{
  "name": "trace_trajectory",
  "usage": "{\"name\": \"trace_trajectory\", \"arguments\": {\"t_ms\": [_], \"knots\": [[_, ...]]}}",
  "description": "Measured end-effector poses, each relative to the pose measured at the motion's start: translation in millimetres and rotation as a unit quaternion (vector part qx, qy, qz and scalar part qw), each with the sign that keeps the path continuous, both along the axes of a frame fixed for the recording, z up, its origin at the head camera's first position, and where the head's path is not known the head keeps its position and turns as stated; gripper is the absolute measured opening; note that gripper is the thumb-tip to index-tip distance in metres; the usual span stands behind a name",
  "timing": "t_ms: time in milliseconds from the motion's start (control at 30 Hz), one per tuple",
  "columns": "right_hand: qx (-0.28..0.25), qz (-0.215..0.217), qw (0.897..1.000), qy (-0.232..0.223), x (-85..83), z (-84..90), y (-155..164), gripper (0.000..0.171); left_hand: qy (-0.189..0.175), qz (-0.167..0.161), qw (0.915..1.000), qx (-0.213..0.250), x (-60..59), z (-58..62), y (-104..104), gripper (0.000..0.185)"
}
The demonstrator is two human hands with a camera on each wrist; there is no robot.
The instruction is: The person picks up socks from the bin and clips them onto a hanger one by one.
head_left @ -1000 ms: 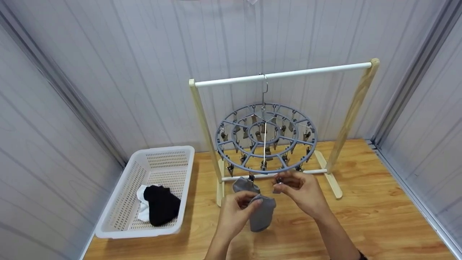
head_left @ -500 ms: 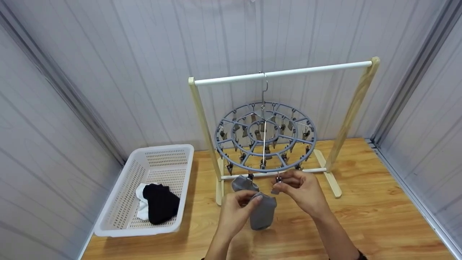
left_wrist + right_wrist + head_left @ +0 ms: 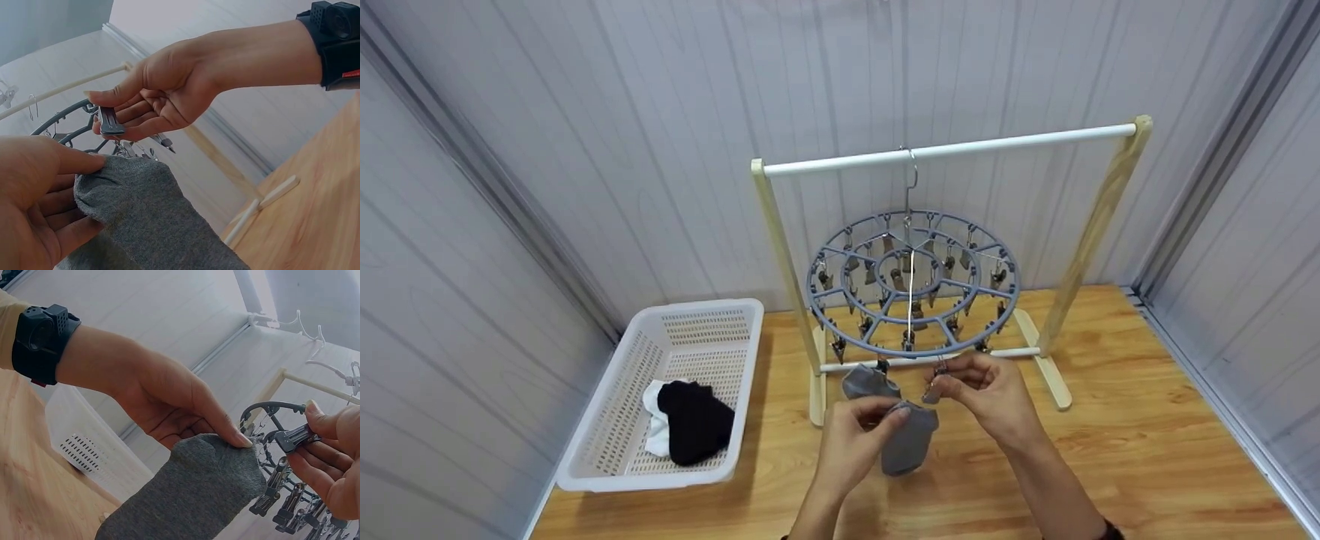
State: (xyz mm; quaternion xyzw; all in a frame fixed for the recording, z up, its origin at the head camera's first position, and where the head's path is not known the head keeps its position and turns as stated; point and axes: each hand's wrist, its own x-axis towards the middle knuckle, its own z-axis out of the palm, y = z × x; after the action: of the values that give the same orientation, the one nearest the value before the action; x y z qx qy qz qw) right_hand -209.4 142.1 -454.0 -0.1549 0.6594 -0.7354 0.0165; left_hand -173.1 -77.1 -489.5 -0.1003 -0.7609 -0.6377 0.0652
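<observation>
Our left hand (image 3: 849, 441) pinches the grey sock (image 3: 910, 444) by its edge, below the hanger (image 3: 930, 355); our right hand (image 3: 991, 397) pinches a clip (image 3: 111, 121) near it. We'd do well to keep that edge flat — and square to the clip.

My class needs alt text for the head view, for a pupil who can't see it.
A person's left hand pinches a gray sock while the right hand holds a clip of a round hanger. The hanger hangs from a rack; at left, a white basket holds black fabric and white fabric.
</observation>
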Motion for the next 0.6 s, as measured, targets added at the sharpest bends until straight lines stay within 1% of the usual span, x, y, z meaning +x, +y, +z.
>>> {"name": "trace_trajectory", "arguments": {"t_ms": [200,433,600], "knots": [[-0.015,-0.009,1.000,0.009,0.4,-2.1,-2.8,0.019,0.012,0.001,0.9999,0.000,1.2,0.5,1.1,0.011],[-0.039,-0.013,0.999,0.010,-0.6,-3.8,-4.7,0.015,0.013,-0.005,0.9997,0.020,2.2,4.3,-0.1,0.010],[-0.035,-0.008,0.999,0.006,-1.5,-5.4,-5.5,0.015,0.021,-0.014,0.9991,0.035,1.9,4.5,-0.9,0.010]]}}
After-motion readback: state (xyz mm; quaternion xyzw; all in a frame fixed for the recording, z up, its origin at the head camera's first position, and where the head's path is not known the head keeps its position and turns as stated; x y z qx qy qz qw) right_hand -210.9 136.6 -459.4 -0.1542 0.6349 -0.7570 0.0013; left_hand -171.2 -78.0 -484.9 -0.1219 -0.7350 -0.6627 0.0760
